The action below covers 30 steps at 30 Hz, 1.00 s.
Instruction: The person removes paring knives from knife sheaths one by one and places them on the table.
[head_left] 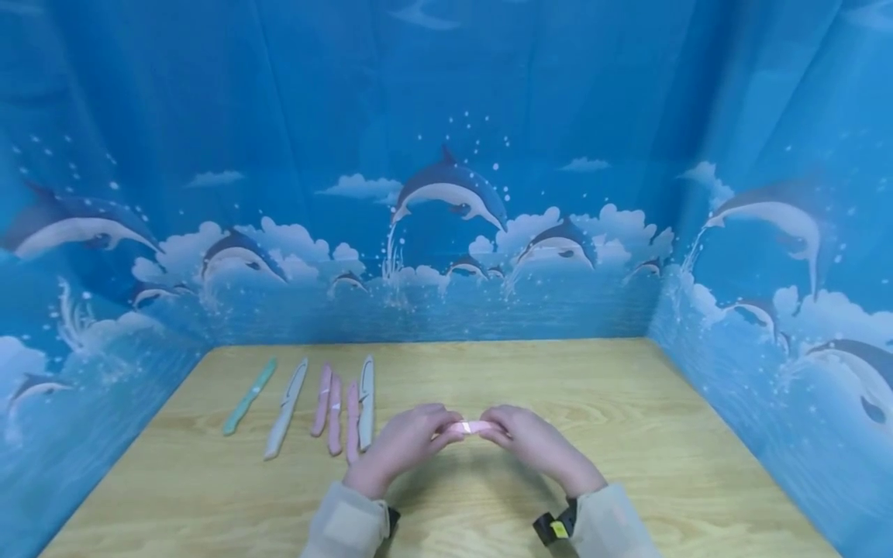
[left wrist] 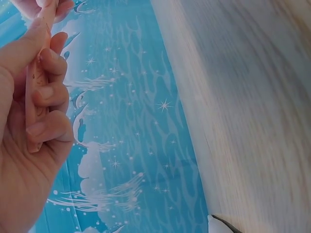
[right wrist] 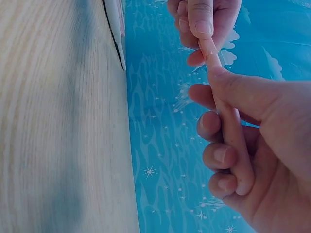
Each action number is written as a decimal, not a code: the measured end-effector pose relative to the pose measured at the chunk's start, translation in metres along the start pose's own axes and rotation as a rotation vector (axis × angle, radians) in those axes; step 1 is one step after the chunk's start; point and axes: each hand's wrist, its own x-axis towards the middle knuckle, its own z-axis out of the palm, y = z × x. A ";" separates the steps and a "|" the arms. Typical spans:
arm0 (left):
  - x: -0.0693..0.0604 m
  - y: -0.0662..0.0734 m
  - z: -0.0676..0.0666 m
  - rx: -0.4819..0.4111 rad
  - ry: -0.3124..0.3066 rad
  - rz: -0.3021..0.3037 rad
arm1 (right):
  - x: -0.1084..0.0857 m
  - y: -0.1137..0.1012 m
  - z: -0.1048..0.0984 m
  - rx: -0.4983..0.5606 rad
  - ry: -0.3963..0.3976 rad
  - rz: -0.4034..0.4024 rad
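Observation:
A small pink knife (head_left: 477, 427) is held crosswise above the table by both hands, with a pale band near its middle. The left hand (head_left: 413, 435) grips one end, which looks like the sheathed blade (left wrist: 35, 97) in the left wrist view. Around the other end, the smooth rounded handle (right wrist: 232, 131), the right hand (right wrist: 272, 141) has its fingers curled, thumb lying along it. Both thumbs sit close to the middle of the knife. Whether any bare blade shows between the hands cannot be told.
Left of the hands on the wooden table (head_left: 446, 515) lie a green knife (head_left: 249, 397), a whitish knife (head_left: 285, 411), pink knives (head_left: 335, 416) and another whitish knife (head_left: 367, 403). The rightmost ones are close to the left forearm. A blue dolphin-print curtain (head_left: 446, 310) surrounds the back and sides.

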 end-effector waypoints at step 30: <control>0.000 0.003 0.002 -0.025 -0.006 -0.021 | -0.004 0.005 -0.004 -0.024 -0.003 -0.032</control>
